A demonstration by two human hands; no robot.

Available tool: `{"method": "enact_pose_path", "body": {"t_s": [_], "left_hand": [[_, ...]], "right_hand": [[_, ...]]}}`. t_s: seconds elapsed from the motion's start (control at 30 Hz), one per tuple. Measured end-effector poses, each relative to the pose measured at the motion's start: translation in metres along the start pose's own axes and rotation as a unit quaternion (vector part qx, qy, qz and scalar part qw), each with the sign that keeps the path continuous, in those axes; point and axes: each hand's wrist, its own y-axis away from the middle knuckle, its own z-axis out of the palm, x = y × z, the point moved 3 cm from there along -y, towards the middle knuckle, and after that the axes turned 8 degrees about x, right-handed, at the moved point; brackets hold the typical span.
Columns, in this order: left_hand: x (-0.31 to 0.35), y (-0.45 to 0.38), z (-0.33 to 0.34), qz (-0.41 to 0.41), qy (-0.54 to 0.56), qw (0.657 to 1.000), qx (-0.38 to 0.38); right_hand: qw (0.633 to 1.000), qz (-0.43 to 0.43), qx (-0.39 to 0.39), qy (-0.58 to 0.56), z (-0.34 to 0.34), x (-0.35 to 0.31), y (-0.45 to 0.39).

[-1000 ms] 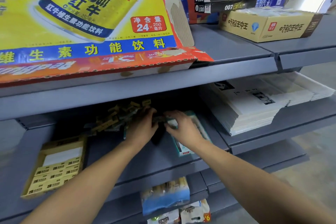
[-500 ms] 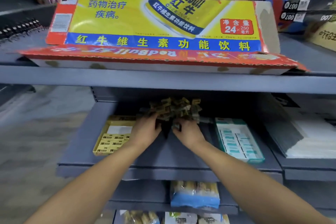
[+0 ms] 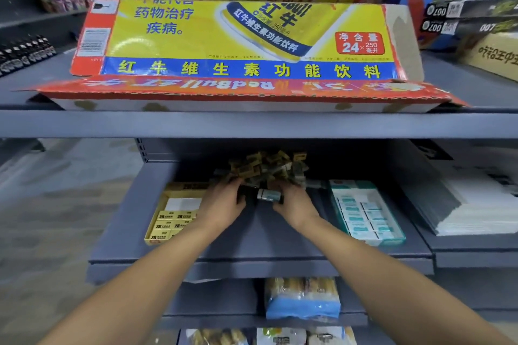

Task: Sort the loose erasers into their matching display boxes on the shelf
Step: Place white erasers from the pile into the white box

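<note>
Loose erasers (image 3: 266,168) lie heaped at the back of the grey shelf (image 3: 252,246), just beyond both hands' fingertips. The right hand (image 3: 293,204) has its fingers curled round one eraser with a teal band (image 3: 269,194), held at the near edge of the heap. The left hand (image 3: 224,204) reaches into the heap beside it with fingers bent; whether it has hold of anything I cannot tell, since the fingertips are lost in shadow among the pieces.

To the outside of the left hand sits the yellow display box (image 3: 171,216), partly filled, with a bare white patch at its far end. To the outside of the right hand sits the teal display box (image 3: 367,213), its rows looking fuller. By my reckoning the sorting is well short of done: the heap is still big and mixed, yellow and darker pieces together. The teal-banded eraser looks bound for the box on the right.

Above the hands a flattened yellow drinks carton (image 3: 238,45) rests on the upper shelf. Stacked white paper (image 3: 462,204) lies further right of the teal box, and bagged goods (image 3: 302,300) sit on the shelf below the wrists. A pale floor shows to the left.
</note>
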Motion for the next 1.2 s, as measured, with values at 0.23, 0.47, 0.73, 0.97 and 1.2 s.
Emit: {"method": "enact_pose_path", "body": {"t_s": [0.23,0.47,0.73,0.97,1.2], "left_hand": [[0.018,-0.001,0.004,0.020,0.025,0.999,-0.025],[0.031,-0.001,-0.001,0.051,0.068,0.996,-0.004],[0.050,-0.004,0.003,0.083,0.116,0.990,0.016],[0.117,-0.025,0.032,0.115,0.118,0.986,-0.016],[0.155,-0.034,0.054,0.128,0.116,0.984,-0.038]], "right_hand": [[0.988,-0.111,0.102,-0.031,-0.021,-0.006,0.013],[0.977,-0.161,0.140,-0.022,-0.025,-0.010,0.022],[0.962,-0.198,0.184,0.024,-0.040,-0.001,0.027],[0.964,-0.147,0.214,0.063,-0.089,0.061,0.043],[0.966,-0.034,0.208,0.150,-0.122,0.134,0.060]]}}
